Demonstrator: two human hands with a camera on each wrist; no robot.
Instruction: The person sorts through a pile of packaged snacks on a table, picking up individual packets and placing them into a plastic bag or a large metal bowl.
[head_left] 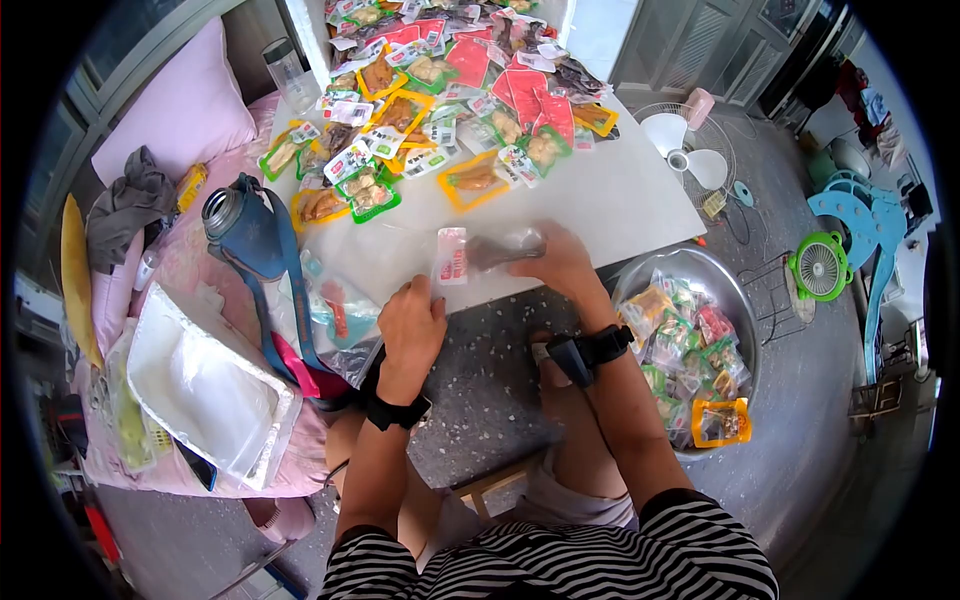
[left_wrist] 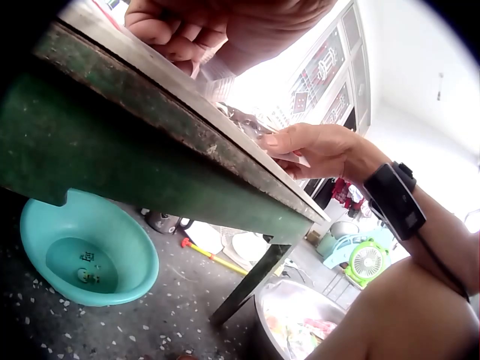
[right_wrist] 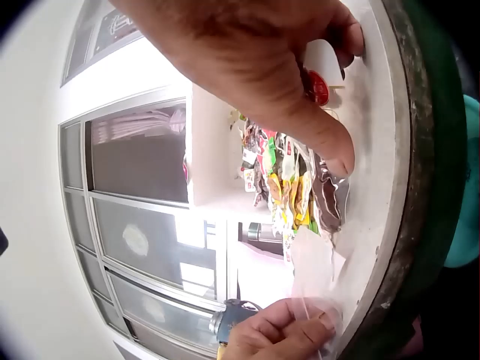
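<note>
Between the two hands, low over the table's front edge, a snack packet (head_left: 452, 256) has a white and pink label end and a dark, motion-blurred body. My left hand (head_left: 412, 322) curls its fingers at the label end; the right wrist view has that hand (right_wrist: 281, 330) pinching the pale, translucent end of the packet (right_wrist: 315, 259). At the dark end is my right hand (head_left: 555, 262), thumb and fingers holding the packet. Its thumb (right_wrist: 337, 150) lies along the brown part in the right wrist view. Loose packets (head_left: 475, 180) lie just beyond on the white table (head_left: 620, 215).
A large pile of packets (head_left: 520, 85) covers the table's back. To the right, a metal basin (head_left: 745, 310) holds several packets on the floor. A foam box (head_left: 205, 385) and blue bottle (head_left: 245, 235) are at left. A teal tub (left_wrist: 142, 255) stands under the table.
</note>
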